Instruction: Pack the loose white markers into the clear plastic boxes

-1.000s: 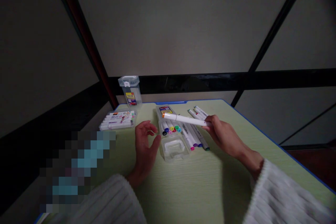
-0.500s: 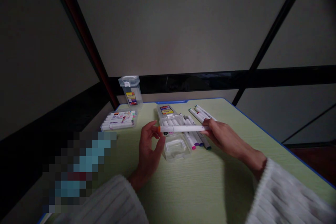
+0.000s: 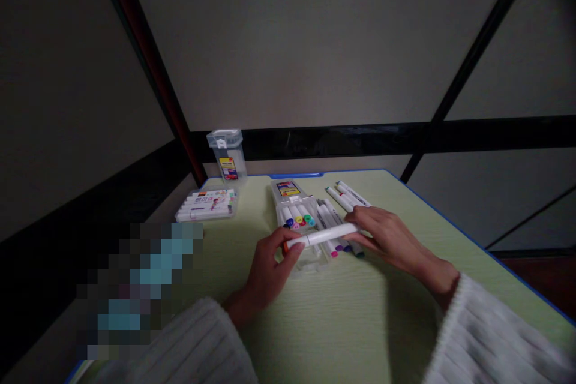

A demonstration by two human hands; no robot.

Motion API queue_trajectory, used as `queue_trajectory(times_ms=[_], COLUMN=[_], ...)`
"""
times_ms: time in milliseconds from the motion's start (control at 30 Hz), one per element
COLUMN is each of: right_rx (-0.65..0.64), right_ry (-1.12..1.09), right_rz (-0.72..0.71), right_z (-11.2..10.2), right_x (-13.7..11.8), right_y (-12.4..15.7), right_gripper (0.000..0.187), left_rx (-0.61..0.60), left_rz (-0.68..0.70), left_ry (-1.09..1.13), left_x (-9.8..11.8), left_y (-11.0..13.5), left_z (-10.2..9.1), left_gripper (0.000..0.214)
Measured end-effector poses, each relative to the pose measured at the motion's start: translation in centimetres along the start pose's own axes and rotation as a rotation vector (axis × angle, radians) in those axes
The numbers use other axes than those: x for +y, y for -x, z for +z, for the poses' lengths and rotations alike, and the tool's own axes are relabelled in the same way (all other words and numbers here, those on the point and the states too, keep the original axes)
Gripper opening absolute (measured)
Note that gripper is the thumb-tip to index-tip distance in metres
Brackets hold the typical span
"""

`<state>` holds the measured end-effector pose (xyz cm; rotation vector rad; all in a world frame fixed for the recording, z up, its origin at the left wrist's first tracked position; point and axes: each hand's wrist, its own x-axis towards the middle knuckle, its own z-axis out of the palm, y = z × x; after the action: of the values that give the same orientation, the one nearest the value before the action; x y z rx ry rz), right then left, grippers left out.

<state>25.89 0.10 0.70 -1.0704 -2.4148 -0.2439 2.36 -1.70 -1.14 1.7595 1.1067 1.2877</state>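
Note:
Held level above the table is a white marker (image 3: 330,232) with an orange end. My left hand (image 3: 272,264) pinches it near the orange end between thumb and fingers. The other end is gripped by my right hand (image 3: 387,237). Just behind, a clear plastic marker case (image 3: 288,192) lies on its side with its mouth towards me, several coloured marker ends showing inside. Its open lid (image 3: 310,264) rests on the table below the marker, partly hidden. Right of the case, several loose white markers (image 3: 330,216) lie side by side, some partly behind my right hand.
An upright clear case (image 3: 231,162) stands at the back left of the pale green table (image 3: 333,324). In front of it lies a flat clear box of white markers (image 3: 207,204). More loose markers (image 3: 339,197) lie at the back right. A wall panel rises behind.
My left hand has moved right and closed on the marker's orange end. That end has dropped lower, so the marker now tilts, and the coloured ends in the case show.

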Motion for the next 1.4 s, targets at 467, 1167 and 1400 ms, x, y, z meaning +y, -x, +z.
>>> queue_trajectory(times_ms=[467, 1167, 1400], right_rx=[0.024, 0.159, 0.213], right_ry=[0.081, 0.04, 0.039], right_rz=[-0.024, -0.107, -0.127], right_z=[0.8, 0.5, 0.4], right_x=[-2.1, -2.6, -2.7], right_y=[-0.7, -0.8, -0.8], right_gripper=[0.033, 0.031, 0.03], left_rx=[-0.159, -0.3, -0.287], left_rz=[0.04, 0.387, 0.485], left_ry=[-0.128, -0.388, -0.39], left_x=[0.5, -0.2, 0.6], left_y=[0.5, 1.1, 1.1], left_z=[0.4, 0.6, 0.5], left_gripper=[0.018, 0.022, 0.021])
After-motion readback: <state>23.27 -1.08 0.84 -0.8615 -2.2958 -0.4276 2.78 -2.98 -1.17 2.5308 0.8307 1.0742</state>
